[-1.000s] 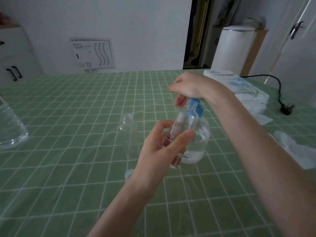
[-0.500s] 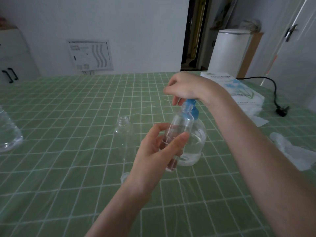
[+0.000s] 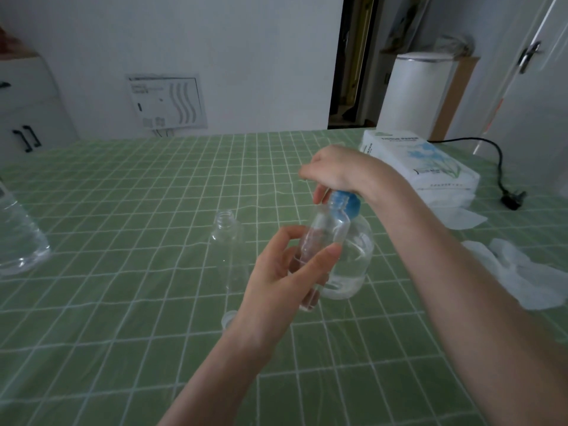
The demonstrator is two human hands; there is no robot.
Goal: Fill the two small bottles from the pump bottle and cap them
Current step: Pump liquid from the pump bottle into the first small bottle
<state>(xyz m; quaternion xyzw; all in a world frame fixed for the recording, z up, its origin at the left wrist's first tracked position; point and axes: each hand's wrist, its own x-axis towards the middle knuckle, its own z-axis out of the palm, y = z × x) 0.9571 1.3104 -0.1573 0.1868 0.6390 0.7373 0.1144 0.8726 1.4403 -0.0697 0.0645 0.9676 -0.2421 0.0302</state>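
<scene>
Two hands work over the table [image 3: 123, 210]: my left hand [image 3: 285, 278] grips the tilted small bottle [image 3: 325, 232], mouth at the pump [image 3: 344, 204] my right hand [image 3: 338, 173] clasps from above; I'd press slowly, holding that mouth tight under the spout.

Dim light. White wall [image 3: 215, 41] left of dark doorway [image 3: 350, 66]; white cylindrical bin [image 3: 412, 93] right of doorway; white cabinet [image 3: 27, 118] far left.
</scene>
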